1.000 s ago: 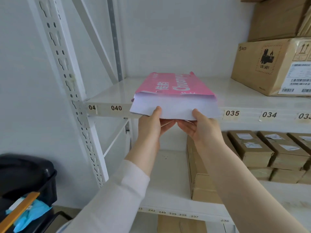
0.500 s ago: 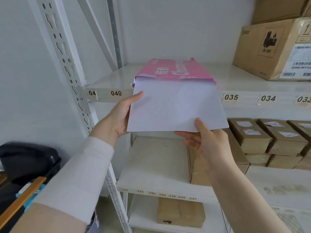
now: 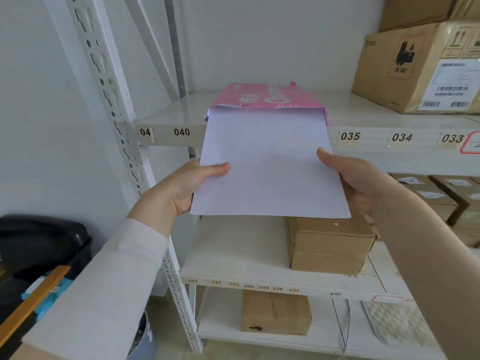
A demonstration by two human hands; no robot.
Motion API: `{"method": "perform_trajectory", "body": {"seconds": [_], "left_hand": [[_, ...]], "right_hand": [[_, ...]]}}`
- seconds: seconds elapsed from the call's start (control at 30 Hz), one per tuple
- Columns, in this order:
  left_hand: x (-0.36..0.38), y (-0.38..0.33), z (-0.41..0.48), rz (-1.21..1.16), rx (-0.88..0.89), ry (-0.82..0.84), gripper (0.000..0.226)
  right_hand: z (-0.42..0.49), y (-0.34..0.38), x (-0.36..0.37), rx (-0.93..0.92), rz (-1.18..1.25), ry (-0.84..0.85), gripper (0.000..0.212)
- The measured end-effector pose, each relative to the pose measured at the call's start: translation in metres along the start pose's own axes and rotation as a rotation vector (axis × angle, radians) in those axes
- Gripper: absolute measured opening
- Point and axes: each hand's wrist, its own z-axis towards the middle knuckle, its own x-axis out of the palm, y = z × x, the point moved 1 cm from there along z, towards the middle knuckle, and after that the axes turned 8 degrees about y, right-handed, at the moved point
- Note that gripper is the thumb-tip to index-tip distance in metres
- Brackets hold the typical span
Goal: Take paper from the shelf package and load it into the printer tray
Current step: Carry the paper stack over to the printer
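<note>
Left hand [image 3: 181, 188] clamped on left edge of paper stack [image 3: 267, 167], thumb on top, fingers hidden under. Right hand [image 3: 363, 183] clamped on right edge, thumb on top, fingers under. Stack mostly pulled out toward near side, tilted down; far end inside open mouth of pink package [image 3: 262, 97]. Package lies on upper shelf [image 3: 168, 113], near front edge, right of label 040. Large cardboard box [image 3: 415, 68] far right, same shelf. Small brown boxes [image 3: 327, 245] on shelf below, under stack's right near corner.
</note>
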Motion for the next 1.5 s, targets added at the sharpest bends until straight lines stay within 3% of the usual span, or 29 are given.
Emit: {"method": "perform_trajectory", "body": {"seconds": [0.1,0.33,0.53,0.7,0.8,0.87,1.03,1.1,1.27,1.4,1.5], "left_hand": [[0.001,0.012,-0.010,-0.011,0.014,0.010,0.010],[0.005,0.061,-0.049,-0.070,-0.072,0.123,0.017],[0.028,0.111,-0.084,-0.213,-0.094,0.005,0.022],[0.059,0.177,-0.126,-0.239,-0.139,-0.084,0.014],[0.080,0.213,-0.151,-0.201,-0.204,-0.113,0.014],[0.096,0.228,-0.165,-0.167,-0.246,-0.095,0.020],[0.141,0.264,-0.193,-0.109,-0.371,-0.026,0.026],[0.161,0.280,-0.197,-0.070,-0.405,0.100,0.029],[0.228,0.314,-0.195,-0.023,-0.504,0.390,0.012],[0.305,0.330,-0.194,0.010,-0.567,0.540,0.023],[0.373,0.337,-0.193,0.047,-0.529,0.662,0.010]], "right_hand": [[-0.001,-0.010,0.006,-0.032,-0.149,-0.071,0.013],[-0.046,-0.068,0.010,-0.122,-0.138,-0.154,0.013],[-0.109,-0.127,0.013,-0.105,-0.083,-0.112,0.016],[-0.171,-0.195,0.006,-0.017,0.053,-0.099,0.017],[-0.213,-0.233,-0.004,0.081,0.137,-0.087,0.029],[-0.241,-0.254,-0.009,0.153,0.191,-0.112,0.026],[-0.310,-0.287,-0.025,0.251,0.279,-0.302,0.020],[-0.336,-0.297,-0.031,0.245,0.310,-0.420,0.019],[-0.414,-0.327,-0.050,0.222,0.304,-0.756,0.016],[-0.486,-0.335,-0.074,0.198,0.315,-0.999,0.014],[-0.535,-0.333,-0.096,0.158,0.335,-1.119,0.013]]}}
